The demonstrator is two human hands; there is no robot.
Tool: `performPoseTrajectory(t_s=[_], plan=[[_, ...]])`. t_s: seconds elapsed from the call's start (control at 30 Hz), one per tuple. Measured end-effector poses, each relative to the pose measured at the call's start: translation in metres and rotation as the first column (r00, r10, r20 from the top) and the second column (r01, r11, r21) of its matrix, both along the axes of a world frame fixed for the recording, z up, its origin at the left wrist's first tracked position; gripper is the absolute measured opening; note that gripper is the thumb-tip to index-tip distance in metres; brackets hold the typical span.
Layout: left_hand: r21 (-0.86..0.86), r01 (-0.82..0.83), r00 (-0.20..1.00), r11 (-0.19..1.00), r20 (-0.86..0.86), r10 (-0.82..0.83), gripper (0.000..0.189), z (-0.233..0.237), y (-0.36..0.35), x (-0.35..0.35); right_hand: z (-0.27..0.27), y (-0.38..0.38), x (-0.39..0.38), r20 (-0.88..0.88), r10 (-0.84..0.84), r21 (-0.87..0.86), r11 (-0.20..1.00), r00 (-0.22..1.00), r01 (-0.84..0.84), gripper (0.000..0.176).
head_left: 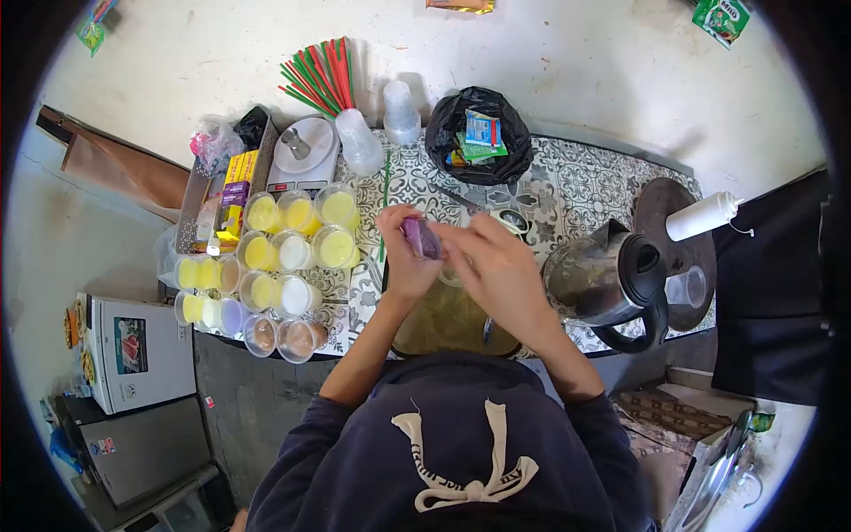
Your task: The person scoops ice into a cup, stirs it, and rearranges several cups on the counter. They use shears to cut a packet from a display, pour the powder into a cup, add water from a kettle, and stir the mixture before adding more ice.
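Note:
My left hand [408,257] is wrapped round a small purple sachet [422,239], which it holds tilted above the tray. The fingers of my right hand [492,266] are closed at the sachet's right edge and appear to pinch it. Below both hands lies a dark greenish tray [434,324]. Part of a clear cup [450,277] shows between the hands, mostly hidden. White-handled scissors [514,222] lie just beyond my right hand.
Plastic cups with yellow, white and brown contents [297,213] crowd the left side. A kettle [603,275] and a round board with a squeeze bottle [700,217] stand right. Behind are a black bag [443,133], stacked cups [402,115], straws [324,80] and a scale [306,168].

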State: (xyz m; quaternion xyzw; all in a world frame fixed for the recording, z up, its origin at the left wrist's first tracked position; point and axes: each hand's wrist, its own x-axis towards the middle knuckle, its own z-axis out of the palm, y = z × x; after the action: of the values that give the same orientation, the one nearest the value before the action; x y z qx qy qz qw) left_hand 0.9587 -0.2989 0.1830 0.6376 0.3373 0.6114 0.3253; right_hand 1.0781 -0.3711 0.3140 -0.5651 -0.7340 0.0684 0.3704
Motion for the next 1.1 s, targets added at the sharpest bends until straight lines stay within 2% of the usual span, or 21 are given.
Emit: performPoseTrajectory(t_s=[0.03, 0.07, 0.1, 0.13, 0.2, 0.33, 0.4, 0.5, 0.53, 0.6, 0.63, 0.7, 0.73, 0.8, 0.83, 0.9, 0.93, 0.97, 1.03, 1.07, 1.1], plan=[[0.002, 0.0, 1.0, 1.0, 0.0, 0.0, 0.065, 0.003, 0.002, 0.0, 0.002, -0.004, 0.008, -0.09, -0.003, -0.002, 1.0, 0.996, 0.003, 0.024], [0.075, -0.002, 1.0, 0.997, -0.014, 0.003, 0.065, 0.009, 0.004, -0.002, -0.001, -0.009, 0.016, -0.089, 0.001, -0.001, 1.0, 0.996, -0.001, 0.024], [0.147, -0.008, 1.0, 0.989, -0.027, 0.012, 0.066, 0.012, 0.006, -0.005, -0.007, -0.018, 0.026, -0.091, -0.105, -0.137, 0.986, 0.99, 0.092, 0.024], [0.186, 0.042, 0.99, 0.982, -0.14, -0.016, 0.074, 0.011, 0.008, -0.013, -0.016, -0.028, 0.036, -0.079, -0.209, -0.271, 0.946, 0.975, 0.181, 0.024], [0.167, 0.087, 0.991, 0.982, -0.119, -0.067, 0.075, 0.008, 0.013, -0.018, -0.048, -0.053, 0.055, 0.181, -0.145, -0.399, 0.893, 0.973, 0.207, 0.029], [0.074, 0.216, 0.975, 0.974, 0.029, -0.219, 0.078, 0.004, 0.014, -0.018, -0.109, -0.086, 0.057, 0.266, -0.033, -0.564, 0.805, 0.963, 0.183, 0.03], [0.05, 0.305, 0.945, 0.951, 0.105, -0.309, 0.08, 0.006, 0.014, -0.019, -0.133, -0.09, 0.058, 0.247, 0.133, -0.428, 0.904, 0.96, -0.015, 0.032], [0.008, 0.361, 0.928, 0.933, 0.101, -0.36, 0.075, 0.005, 0.013, -0.022, -0.142, -0.086, 0.06, 0.31, 0.223, -0.405, 0.91, 0.924, -0.084, 0.033], [0.008, 0.357, 0.929, 0.934, 0.102, -0.356, 0.075, 0.005, 0.012, -0.023, -0.15, -0.087, 0.063, 0.311, 0.227, -0.405, 0.91, 0.923, -0.087, 0.033], [0.025, 0.257, 0.965, 0.966, -0.053, -0.255, 0.069, 0.007, 0.011, -0.023, -0.164, -0.086, 0.072, 0.267, 0.268, -0.256, 0.946, 0.926, -0.2, 0.034], [0.027, 0.249, 0.967, 0.968, -0.052, -0.248, 0.069, 0.008, 0.011, -0.023, -0.165, -0.086, 0.074, 0.269, 0.275, -0.255, 0.945, 0.923, -0.207, 0.034], [0.057, 0.196, 0.979, 0.979, -0.07, -0.192, 0.064, 0.009, 0.012, -0.02, -0.162, -0.085, 0.077, 0.116, 0.122, -0.001, 0.992, 0.986, -0.123, 0.038], [0.056, 0.191, 0.98, 0.98, -0.066, -0.187, 0.064, 0.011, 0.011, -0.02, -0.149, -0.082, 0.073, 0.12, 0.127, -0.003, 0.992, 0.985, -0.127, 0.038], [0.036, 0.124, 0.982, 0.992, -0.147, -0.117, 0.061, 0.017, 0.01, -0.02, -0.114, -0.074, 0.061, 0.033, -0.068, 0.194, 0.979, 0.997, 0.06, 0.038], [0.035, 0.123, 0.982, 0.992, -0.146, -0.117, 0.061, 0.018, 0.01, -0.019, -0.101, -0.073, 0.057, 0.034, -0.068, 0.192, 0.979, 0.997, 0.06, 0.038], [0.03, 0.098, 0.972, 0.995, -0.217, -0.089, 0.059, 0.02, 0.009, -0.019, -0.075, -0.071, 0.046, -0.372, 0.021, 0.356, 0.926, 0.928, 0.122, 0.033], [0.027, 0.106, 0.97, 0.994, -0.221, -0.097, 0.059, 0.018, 0.008, -0.018, -0.054, -0.062, 0.038, -0.422, 0.107, 0.466, 0.877, 0.9, 0.114, 0.029], [0.019, 0.068, 0.973, 0.998, -0.223, -0.062, 0.058, 0.016, 0.008, -0.015, -0.037, -0.054, 0.029, -0.425, 0.1, 0.466, 0.876, 0.9, 0.122, 0.029], [0.017, 0.033, 0.973, 0.999, -0.228, -0.028, 0.057, 0.017, 0.007, -0.011, -0.012, -0.037, 0.014, -0.515, 0.236, 0.59, 0.795, 0.824, 0.141, 0.029], [-0.037, 0.033, 0.98, 0.999, -0.194, -0.039, 0.057, 0.019, 0.005, -0.01, -0.004, -0.031, 0.013, -0.517, 0.236, 0.592, 0.793, 0.823, 0.145, 0.029], [-0.092, 0.034, 0.986, 0.995, -0.16, -0.048, 0.058, 0.019, 0.004, -0.01, 0.002, -0.026, 0.011, -0.492, 0.211, 0.503, 0.861, 0.845, 0.077, 0.032]])
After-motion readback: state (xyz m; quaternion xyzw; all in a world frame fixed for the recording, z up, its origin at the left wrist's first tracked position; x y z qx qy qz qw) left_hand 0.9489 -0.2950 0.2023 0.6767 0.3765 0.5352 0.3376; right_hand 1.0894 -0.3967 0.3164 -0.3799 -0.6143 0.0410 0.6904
